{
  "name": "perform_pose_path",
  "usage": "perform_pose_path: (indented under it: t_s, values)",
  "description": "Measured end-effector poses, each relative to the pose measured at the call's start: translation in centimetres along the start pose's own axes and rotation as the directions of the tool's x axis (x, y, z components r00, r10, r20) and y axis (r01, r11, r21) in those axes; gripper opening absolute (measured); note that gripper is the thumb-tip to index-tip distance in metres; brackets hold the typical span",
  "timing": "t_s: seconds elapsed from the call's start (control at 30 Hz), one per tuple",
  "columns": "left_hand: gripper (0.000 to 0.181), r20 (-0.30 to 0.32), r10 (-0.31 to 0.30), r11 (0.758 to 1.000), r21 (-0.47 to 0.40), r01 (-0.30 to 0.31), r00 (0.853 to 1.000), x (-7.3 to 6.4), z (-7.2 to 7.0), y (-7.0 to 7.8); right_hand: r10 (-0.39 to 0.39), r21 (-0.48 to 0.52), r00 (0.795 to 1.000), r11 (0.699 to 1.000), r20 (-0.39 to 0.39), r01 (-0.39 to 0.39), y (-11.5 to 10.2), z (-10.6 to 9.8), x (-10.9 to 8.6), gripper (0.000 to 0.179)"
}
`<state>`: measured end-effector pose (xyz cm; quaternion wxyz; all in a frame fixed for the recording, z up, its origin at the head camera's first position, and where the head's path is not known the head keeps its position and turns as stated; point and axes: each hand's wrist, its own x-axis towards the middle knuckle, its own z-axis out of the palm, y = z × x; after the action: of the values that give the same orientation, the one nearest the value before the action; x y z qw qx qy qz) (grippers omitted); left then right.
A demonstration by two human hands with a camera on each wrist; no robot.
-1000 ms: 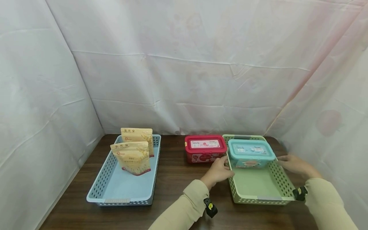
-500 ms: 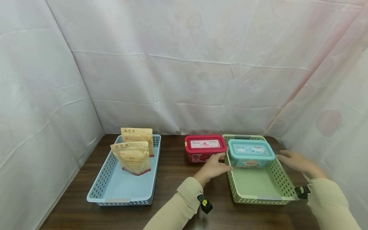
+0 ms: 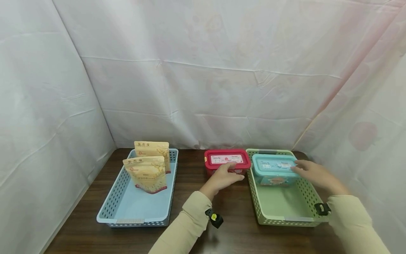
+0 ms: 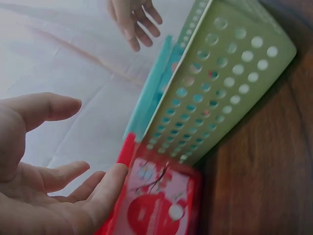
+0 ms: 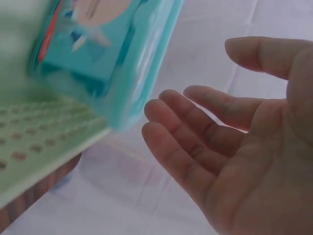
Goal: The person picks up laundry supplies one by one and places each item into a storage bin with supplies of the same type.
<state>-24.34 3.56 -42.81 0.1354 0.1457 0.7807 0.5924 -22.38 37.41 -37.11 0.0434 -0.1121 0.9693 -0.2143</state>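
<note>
My left hand [image 3: 222, 178] hovers in front of the red lidded box [image 3: 229, 158], fingers spread and nothing held. In the left wrist view its fingertips hang close by the red box [image 4: 156, 205]; contact cannot be told. The right hand [image 3: 315, 174] is over the right rim of the green basket [image 3: 279, 211], by the right end of the turquoise lidded box [image 3: 276, 169]. Seen from the right wrist, its loosely bent fingers [image 5: 181, 152] hold nothing and show a gap to the turquoise box [image 5: 98, 49]. That box sits at the back of the green basket.
A blue basket [image 3: 136, 206] stands at the left with two yellow pouches upright in it, the front pouch [image 3: 147, 174] overlapping the rear pouch [image 3: 155, 150]. Dark wood table [image 3: 193, 165] lies between the baskets. White cloth [image 3: 203, 88] hangs behind and at both sides.
The left hand has come off the green basket's left side and moved left, in front of the red box. The right hand has shifted left over the basket's rim. Boxes and baskets stay put.
</note>
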Motion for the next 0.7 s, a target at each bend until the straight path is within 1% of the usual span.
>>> perform_pose_path:
  t_s: [0.1, 0.33, 0.43, 0.6, 0.7]
  values:
    - [0.071, -0.027, -0.017, 1.000, -0.007, 0.017, 0.999, -0.1, -1.1, 0.0, -0.010, -0.006, 1.000, 1.000, -0.008, 0.010, -1.2, 0.2, 0.6, 0.065]
    - [0.071, -0.122, -0.058, 0.997, 0.044, 0.064, 0.991, -0.4, -4.0, 0.5, -0.069, 0.039, 0.997, 0.997, -0.021, 0.069, -3.2, 1.1, 2.3, 0.054]
    - [0.070, -0.149, -0.068, 0.995, 0.057, 0.077, 0.987, -0.5, -5.0, 0.6, -0.085, 0.054, 0.996, 0.995, -0.020, 0.086, -4.0, 1.5, 3.1, 0.053]
    - [0.070, -0.190, -0.078, 0.992, 0.082, 0.095, 0.979, -0.5, -6.6, 0.5, -0.133, 0.082, 0.990, 0.987, -0.045, 0.137, -5.3, 2.4, 4.6, 0.048]
    - [0.070, -0.210, -0.087, 0.990, 0.094, 0.109, 0.974, -0.3, -7.5, 0.3, -0.150, 0.088, 0.988, 0.984, -0.044, 0.153, -6.1, 3.0, 5.7, 0.047]
